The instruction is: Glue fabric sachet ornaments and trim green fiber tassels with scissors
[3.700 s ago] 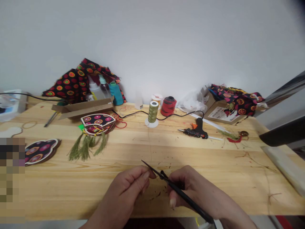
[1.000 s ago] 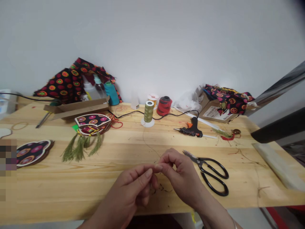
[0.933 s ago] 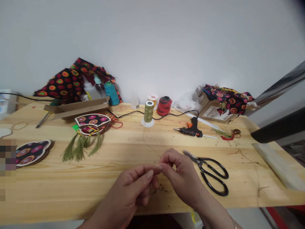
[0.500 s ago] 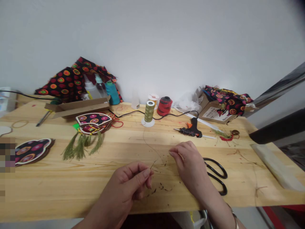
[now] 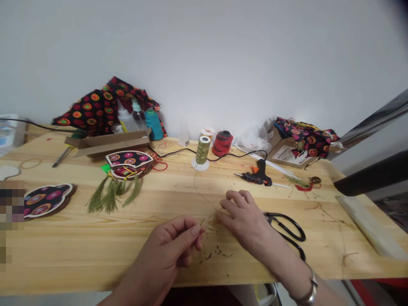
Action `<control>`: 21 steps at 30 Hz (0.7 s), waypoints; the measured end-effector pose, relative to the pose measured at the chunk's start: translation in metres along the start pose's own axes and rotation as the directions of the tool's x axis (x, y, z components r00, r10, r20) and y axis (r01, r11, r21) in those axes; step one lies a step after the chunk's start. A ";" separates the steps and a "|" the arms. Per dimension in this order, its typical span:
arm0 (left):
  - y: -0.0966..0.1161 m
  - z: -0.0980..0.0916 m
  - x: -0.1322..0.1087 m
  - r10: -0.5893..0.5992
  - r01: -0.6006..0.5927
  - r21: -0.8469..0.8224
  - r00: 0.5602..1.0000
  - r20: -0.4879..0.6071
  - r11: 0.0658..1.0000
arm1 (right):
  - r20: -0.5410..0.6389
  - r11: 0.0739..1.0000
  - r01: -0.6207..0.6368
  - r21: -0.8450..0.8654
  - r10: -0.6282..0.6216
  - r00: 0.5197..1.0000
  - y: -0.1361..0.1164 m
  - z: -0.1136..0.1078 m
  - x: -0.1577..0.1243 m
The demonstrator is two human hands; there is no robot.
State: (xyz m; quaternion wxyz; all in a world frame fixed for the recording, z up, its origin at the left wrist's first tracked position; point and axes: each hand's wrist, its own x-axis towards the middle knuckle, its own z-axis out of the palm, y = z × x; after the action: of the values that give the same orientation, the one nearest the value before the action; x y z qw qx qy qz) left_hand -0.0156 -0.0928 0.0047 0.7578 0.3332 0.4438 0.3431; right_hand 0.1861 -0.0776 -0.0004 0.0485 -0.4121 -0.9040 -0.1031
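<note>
My left hand [image 5: 178, 242] is closed, thumb pressed on the forefinger, with a short dark end of thread sticking up from the pinch. A little to the right, my right hand [image 5: 244, 216] is low over the table, fingers bent and apart. Its fingertips are near a thin olive thread [image 5: 204, 196] that runs down from the olive thread spool [image 5: 203, 151]. Whether they touch the thread I cannot tell. Black-handled scissors [image 5: 291, 225] lie partly hidden under my right forearm. Dark thread scraps [image 5: 218, 250] are scattered between my hands.
Patterned fabric pieces with green tassels [image 5: 110, 197] lie at the left, near a long cardboard tray [image 5: 111, 144]. A glue gun [image 5: 259, 174] and a red thread cone [image 5: 222, 143] stand further back. At the right are a cardboard box [image 5: 288, 151] and a pale flat bar [image 5: 369, 227].
My right hand has lowered leftward toward the table, and its fingers have gone from pinched to spread. My left hand keeps its pinch. The view has shifted slightly.
</note>
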 end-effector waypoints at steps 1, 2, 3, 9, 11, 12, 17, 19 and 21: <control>0.000 -0.001 -0.001 -0.003 0.003 -0.001 1.000 -0.002 1.000 | 0.032 0.998 0.063 -0.016 -0.062 0.998 0.003 -0.003 0.003; 0.000 -0.001 -0.001 -0.006 0.006 -0.002 1.000 -0.005 1.000 | 0.060 0.992 0.126 -0.025 -0.124 0.990 0.005 -0.007 0.006; 0.000 -0.002 -0.001 -0.008 0.008 -0.004 1.000 -0.009 1.000 | 0.083 0.982 0.185 -0.030 -0.182 0.980 0.006 -0.009 0.009; 0.002 -0.002 -0.001 -0.003 0.002 -0.037 0.999 -0.033 0.999 | 0.167 0.947 0.322 -0.017 -0.314 0.934 0.009 -0.013 0.021; 0.002 -0.003 0.000 0.001 -0.003 -0.038 0.999 -0.038 0.999 | 0.123 0.975 0.202 0.095 -0.213 0.969 0.009 -0.013 0.023; 0.002 -0.004 0.001 -0.001 -0.001 -0.039 0.999 -0.041 0.999 | 0.079 0.972 0.113 0.208 -0.132 0.988 0.009 -0.013 0.024; -0.002 -0.010 0.005 -0.023 0.019 -0.053 0.997 -0.072 0.998 | 0.059 0.430 -0.222 0.875 0.360 0.931 0.010 -0.014 0.039; -0.003 -0.011 0.005 -0.029 0.025 -0.063 0.997 -0.074 0.998 | 0.154 0.117 -0.218 0.969 0.404 0.902 0.012 -0.018 0.049; -0.003 -0.011 0.004 -0.032 0.027 -0.062 0.996 -0.085 0.998 | 0.192 -0.065 -0.181 0.981 0.390 0.901 0.016 -0.026 0.062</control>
State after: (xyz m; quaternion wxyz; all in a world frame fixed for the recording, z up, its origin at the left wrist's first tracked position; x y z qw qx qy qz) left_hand -0.0231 -0.0893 -0.0036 0.7529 0.2882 0.4701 0.3592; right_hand 0.1578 -0.0282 0.0381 0.4100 -0.4285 -0.5962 0.5411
